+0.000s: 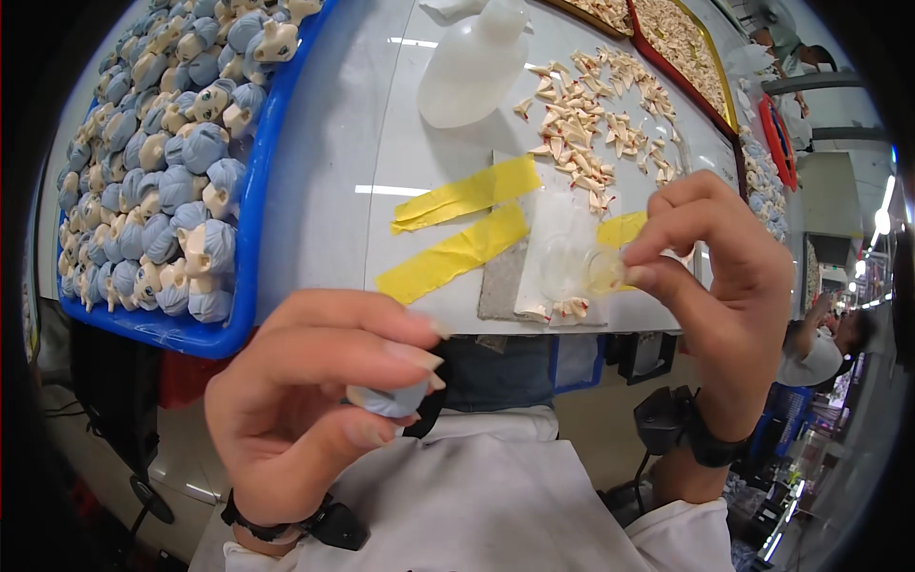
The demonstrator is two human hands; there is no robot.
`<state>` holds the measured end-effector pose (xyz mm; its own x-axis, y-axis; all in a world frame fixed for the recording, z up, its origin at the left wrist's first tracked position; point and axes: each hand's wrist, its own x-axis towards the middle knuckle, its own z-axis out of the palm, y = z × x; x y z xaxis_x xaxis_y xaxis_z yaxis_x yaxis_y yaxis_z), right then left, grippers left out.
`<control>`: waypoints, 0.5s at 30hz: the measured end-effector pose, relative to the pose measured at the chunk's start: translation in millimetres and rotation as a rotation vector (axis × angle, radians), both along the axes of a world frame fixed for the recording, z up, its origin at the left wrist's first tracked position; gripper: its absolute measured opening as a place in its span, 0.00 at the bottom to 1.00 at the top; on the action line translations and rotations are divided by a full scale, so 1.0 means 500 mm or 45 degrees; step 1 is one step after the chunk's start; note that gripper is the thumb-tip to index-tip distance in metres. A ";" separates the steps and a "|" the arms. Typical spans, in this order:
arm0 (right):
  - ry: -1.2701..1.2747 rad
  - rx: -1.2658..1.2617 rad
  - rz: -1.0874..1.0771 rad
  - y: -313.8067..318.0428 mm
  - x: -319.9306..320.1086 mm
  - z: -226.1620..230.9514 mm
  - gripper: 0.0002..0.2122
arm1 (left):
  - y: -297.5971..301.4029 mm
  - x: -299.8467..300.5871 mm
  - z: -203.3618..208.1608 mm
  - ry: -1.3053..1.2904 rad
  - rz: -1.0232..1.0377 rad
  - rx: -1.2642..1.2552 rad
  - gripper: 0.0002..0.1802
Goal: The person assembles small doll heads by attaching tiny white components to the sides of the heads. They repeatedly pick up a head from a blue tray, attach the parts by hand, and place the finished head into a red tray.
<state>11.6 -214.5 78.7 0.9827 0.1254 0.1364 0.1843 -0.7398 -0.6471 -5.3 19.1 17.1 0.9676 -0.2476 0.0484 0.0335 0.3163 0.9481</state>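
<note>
My left hand [300, 405] is closed around a small doll head [386, 400] with blue-grey hair, held in front of the table's near edge. Most of the head is hidden by my fingers. My right hand [720, 262] pinches thumb and forefinger together beside a small clear round dish [564, 269]. What lies between those fingertips, if anything, is too small to make out. The dish sits on a white strip [548, 224] over a grey board, with a yellowish clear round piece [603, 272] at its right. Several cream pointed pieces [572, 308] with red ends lie below the dish.
At the left, a blue tray [250, 210] holds many similar doll heads. Yellow tape strips [457, 250] cross the board and table. A translucent white bottle [472, 71] stands behind. Loose cream pieces [572, 124] spread beyond the board, near a red-rimmed tray [681, 86]. People sit at right.
</note>
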 end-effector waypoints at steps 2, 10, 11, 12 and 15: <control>-0.096 -0.161 0.026 0.015 0.004 -0.003 0.07 | 0.003 -0.003 -0.015 -0.030 -0.069 -0.020 0.22; -0.153 -0.331 0.061 0.030 0.012 0.007 0.08 | -0.025 -0.002 0.008 0.304 -0.044 -0.097 0.27; -0.181 -0.336 0.048 0.031 0.011 0.004 0.08 | -0.026 -0.003 0.005 0.290 -0.062 -0.120 0.27; -0.209 -0.348 0.027 0.029 0.011 0.000 0.08 | -0.025 -0.004 -0.005 0.233 -0.077 -0.145 0.27; -0.215 -0.179 0.020 0.024 -0.004 -0.001 0.08 | -0.032 -0.007 -0.017 0.128 -0.113 -0.189 0.28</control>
